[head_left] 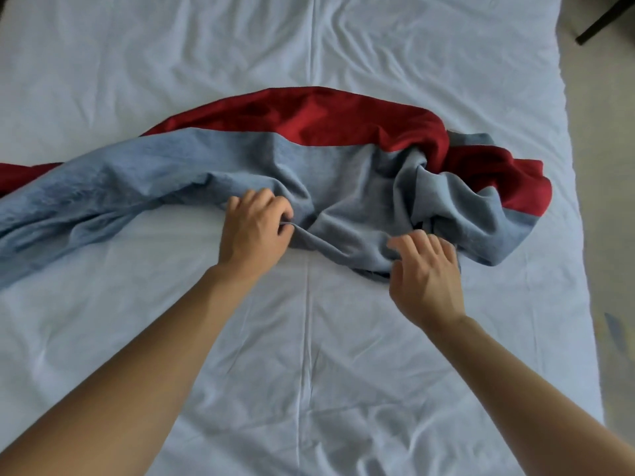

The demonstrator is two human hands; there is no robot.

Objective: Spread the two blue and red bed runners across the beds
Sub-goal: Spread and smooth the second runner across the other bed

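Note:
A blue and red bed runner (240, 149) lies crumpled across the white bed (309, 372), running from the left edge of view to a bunched heap at the right. Its red band is on the far side, its blue band nearer me. My left hand (254, 231) pinches a fold of the blue near edge at the middle. My right hand (426, 273) rests on the blue cloth by the bunched heap, fingers spread; whether it grips cloth underneath is hidden. Only one runner is in view.
A seam (311, 63) runs down the middle of the white cover, where two beds seem to meet. The bed's right edge borders beige floor (611, 235). A dark furniture leg (604, 22) stands at the top right corner.

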